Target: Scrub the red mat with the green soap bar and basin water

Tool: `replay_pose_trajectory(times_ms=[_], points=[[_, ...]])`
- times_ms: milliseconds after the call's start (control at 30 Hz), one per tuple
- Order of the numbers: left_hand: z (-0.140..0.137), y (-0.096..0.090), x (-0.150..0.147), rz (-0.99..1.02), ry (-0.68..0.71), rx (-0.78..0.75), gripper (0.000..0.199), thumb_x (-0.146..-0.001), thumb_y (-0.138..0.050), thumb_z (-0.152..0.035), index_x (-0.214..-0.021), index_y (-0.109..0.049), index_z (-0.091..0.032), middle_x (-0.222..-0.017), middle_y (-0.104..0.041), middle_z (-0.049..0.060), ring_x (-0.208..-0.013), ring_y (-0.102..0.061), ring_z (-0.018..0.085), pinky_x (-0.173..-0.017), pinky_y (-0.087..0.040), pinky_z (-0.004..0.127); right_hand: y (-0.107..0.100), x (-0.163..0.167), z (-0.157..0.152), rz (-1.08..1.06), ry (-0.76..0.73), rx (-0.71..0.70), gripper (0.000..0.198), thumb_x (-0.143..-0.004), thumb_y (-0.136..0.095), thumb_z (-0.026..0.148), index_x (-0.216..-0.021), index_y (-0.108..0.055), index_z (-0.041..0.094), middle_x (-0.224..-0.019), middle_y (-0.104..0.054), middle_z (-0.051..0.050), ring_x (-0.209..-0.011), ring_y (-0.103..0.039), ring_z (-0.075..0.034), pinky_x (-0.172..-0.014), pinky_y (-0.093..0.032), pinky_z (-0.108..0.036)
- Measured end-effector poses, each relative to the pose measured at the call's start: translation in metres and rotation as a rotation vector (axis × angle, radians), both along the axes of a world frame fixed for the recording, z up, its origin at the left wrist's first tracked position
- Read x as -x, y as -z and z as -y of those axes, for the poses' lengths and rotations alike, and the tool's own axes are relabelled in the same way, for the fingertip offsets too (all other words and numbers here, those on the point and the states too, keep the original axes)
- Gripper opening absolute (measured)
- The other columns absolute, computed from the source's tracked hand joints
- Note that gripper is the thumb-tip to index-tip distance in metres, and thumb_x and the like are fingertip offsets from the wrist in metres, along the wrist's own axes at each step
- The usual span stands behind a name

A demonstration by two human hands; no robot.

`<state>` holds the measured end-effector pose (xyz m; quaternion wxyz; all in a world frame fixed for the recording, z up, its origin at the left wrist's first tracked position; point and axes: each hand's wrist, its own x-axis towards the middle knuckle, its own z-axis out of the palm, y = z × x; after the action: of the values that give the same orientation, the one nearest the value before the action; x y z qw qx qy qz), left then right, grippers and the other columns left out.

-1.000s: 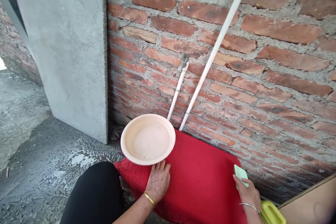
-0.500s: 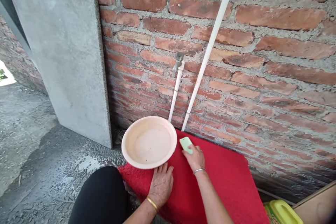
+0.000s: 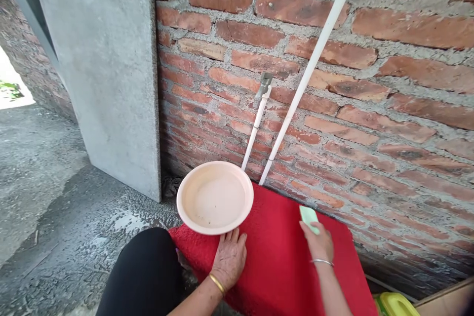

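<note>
Over there the brick wall takes up most of the view, and a grey slab leans near it above the wet floor. Below the wall is a red cloth spread over a raised surface. A long white pipe slants up the bricks, and left of it stands a shorter white pipe with a grey tap at its top. The person's black-clad knee is beside the cloth. At the cloth's left end sits a pale pink basin, dark specks inside. A yellow object shows partly at the lower right.

The left hand lies flat on the red, fingers stretched out to the basin's near rim. The right hand is clamped on a pale green block over the cloth's right part, near the wall; with the fingers covering it, I can't say whether it's a brush. A gold bangle circles the left wrist, a thin silver one the right.
</note>
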<state>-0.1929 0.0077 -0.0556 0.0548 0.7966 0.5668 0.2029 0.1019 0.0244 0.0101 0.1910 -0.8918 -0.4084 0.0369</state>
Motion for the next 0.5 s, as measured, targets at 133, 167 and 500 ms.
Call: replay_pose_trajectory(times_ms=[133,167,500], points=[[0.000,0.003,0.002,-0.005,0.006,-0.030,0.032,-0.086,-0.054,-0.018,-0.114,-0.068,-0.024,-0.117,-0.065,0.008,-0.111,-0.058,0.026,-0.100,-0.042,0.046,0.016,0.107,-0.050,-0.032,-0.304,-0.023,0.034,-0.078,-0.064,0.055,-0.099,-0.069,0.029,-0.096,-0.063,-0.003,-0.091,-0.063,-0.020,-0.081,-0.046,-0.029],[0.000,0.003,0.002,-0.009,0.006,-0.036,0.032,-0.086,-0.054,-0.017,-0.113,-0.068,-0.024,-0.116,-0.065,0.008,-0.111,-0.058,0.026,-0.099,-0.042,0.045,0.018,0.126,-0.056,-0.030,-0.367,-0.026,0.031,-0.077,-0.065,0.054,-0.097,-0.069,0.030,-0.096,-0.062,-0.002,-0.092,-0.062,-0.020,-0.082,-0.045,-0.028],[0.001,-0.006,0.003,-0.024,0.021,-0.011,0.031,-0.088,-0.051,-0.016,-0.113,-0.068,-0.024,-0.113,-0.065,0.008,-0.108,-0.058,0.026,-0.097,-0.042,0.044,0.011,-0.002,0.001,0.007,-0.078,0.045,0.043,-0.078,-0.055,0.062,-0.102,-0.067,0.028,-0.089,-0.066,-0.005,-0.082,-0.066,-0.024,-0.073,-0.049,-0.034]])
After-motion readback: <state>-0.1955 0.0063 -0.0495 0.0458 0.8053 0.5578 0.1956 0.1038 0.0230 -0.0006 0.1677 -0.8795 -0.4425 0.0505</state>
